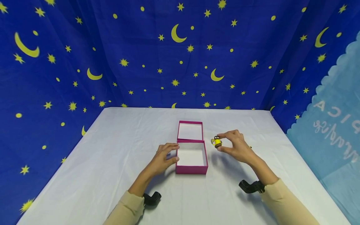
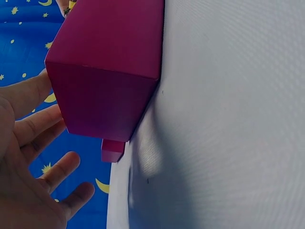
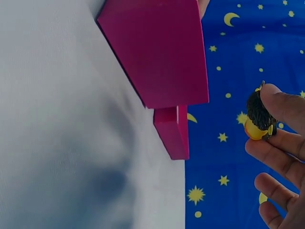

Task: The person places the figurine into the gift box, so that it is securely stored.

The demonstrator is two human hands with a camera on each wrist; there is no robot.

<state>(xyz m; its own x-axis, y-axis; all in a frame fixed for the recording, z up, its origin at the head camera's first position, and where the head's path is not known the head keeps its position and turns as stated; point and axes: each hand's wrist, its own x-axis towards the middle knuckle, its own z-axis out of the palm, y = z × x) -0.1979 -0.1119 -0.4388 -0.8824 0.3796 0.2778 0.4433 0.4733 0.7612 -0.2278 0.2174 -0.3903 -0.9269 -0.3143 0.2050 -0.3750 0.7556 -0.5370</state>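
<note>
A magenta box point(image 1: 192, 170) with a white inside stands in the middle of the white table. My left hand point(image 1: 163, 157) touches its left wall with thumb and fingertips; in the left wrist view the other fingers are spread loosely. To the right of the box, my right hand point(image 1: 237, 147) pinches a small yellow and brown minion figure point(image 1: 217, 142) between thumb and fingers, above the table. The right wrist view shows the dark, ridged underside of the figure point(image 3: 259, 109). Behind the box lies its magenta lid point(image 1: 190, 131), white inside facing up.
A tiny dark and yellow thing point(image 1: 251, 147) peeks out behind my right wrist, mostly hidden. Blue cloth point(image 1: 194, 56) with moons and stars hangs behind and beside the white table point(image 1: 126, 131). Light blue lettered cloth point(image 1: 334, 125) hangs at right. Each forearm carries a black wrist mount.
</note>
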